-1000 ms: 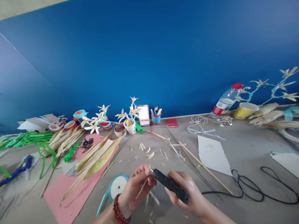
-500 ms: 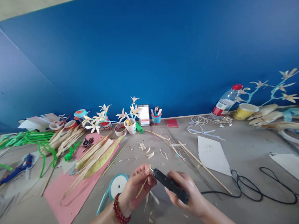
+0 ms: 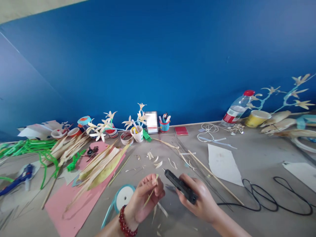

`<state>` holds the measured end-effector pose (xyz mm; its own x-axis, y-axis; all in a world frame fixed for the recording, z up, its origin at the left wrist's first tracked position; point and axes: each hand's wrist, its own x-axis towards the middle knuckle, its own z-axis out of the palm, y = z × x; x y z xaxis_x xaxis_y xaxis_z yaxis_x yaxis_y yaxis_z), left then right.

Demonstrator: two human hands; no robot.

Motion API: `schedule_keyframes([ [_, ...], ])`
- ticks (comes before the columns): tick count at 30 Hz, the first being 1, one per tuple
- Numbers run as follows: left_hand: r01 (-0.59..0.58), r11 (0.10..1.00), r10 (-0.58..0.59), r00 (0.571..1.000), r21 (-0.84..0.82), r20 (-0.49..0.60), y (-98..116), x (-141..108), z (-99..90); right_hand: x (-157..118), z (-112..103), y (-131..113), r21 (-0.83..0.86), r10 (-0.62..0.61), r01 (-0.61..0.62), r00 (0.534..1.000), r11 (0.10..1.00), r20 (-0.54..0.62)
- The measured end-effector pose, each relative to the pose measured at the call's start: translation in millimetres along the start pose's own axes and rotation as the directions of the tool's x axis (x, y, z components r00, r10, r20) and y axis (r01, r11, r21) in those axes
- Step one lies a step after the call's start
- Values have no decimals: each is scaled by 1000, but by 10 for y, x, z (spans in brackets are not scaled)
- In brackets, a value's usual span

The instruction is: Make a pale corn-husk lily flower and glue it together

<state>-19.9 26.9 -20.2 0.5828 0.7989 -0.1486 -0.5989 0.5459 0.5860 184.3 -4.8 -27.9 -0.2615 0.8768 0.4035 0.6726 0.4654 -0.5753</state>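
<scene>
My left hand (image 3: 145, 197), with a red bead bracelet (image 3: 125, 223) at the wrist, pinches a thin pale-green husk strip (image 3: 149, 198) between thumb and fingers. My right hand (image 3: 201, 197) is wrapped round a black glue gun (image 3: 181, 187), whose metal tip points up and left. A small gap lies between that tip and the strip. Beside my left wrist is a white spool of light-blue ribbon (image 3: 124, 198). Small pale husk scraps (image 3: 158, 164) are scattered beyond my hands, and more lie below them.
Long husks (image 3: 103, 168) rest on pink paper (image 3: 66, 205) at left, near a blue glue gun (image 3: 18, 179). Cups with husk flowers (image 3: 137, 134) stand along the blue wall. At right are a bottle (image 3: 235, 110), white paper (image 3: 223, 163), a wooden stick (image 3: 217, 179) and a black cord (image 3: 266, 197).
My right hand has drawn the black glue gun slightly right and up, so its tip is now apart from the strip. My left hand still holds the strip in nearly the same place.
</scene>
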Motion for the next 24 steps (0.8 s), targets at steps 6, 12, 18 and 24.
schedule_keyframes([
  [6,-13,1000,14,993,-9,120,49,-70,-2,-43,-133,142,-291,197,-176,979,941,46],
  [12,-209,970,228,960,-122,164,349,-156,-7,-381,-539,529,-555,356,-351,929,754,-104],
  [18,-327,936,348,916,-133,197,524,-182,10,-804,-864,1013,-649,441,-459,873,606,-206],
  [24,-338,933,357,907,-120,222,557,-192,42,-1040,-1137,1449,-589,372,-346,925,730,-81],
])
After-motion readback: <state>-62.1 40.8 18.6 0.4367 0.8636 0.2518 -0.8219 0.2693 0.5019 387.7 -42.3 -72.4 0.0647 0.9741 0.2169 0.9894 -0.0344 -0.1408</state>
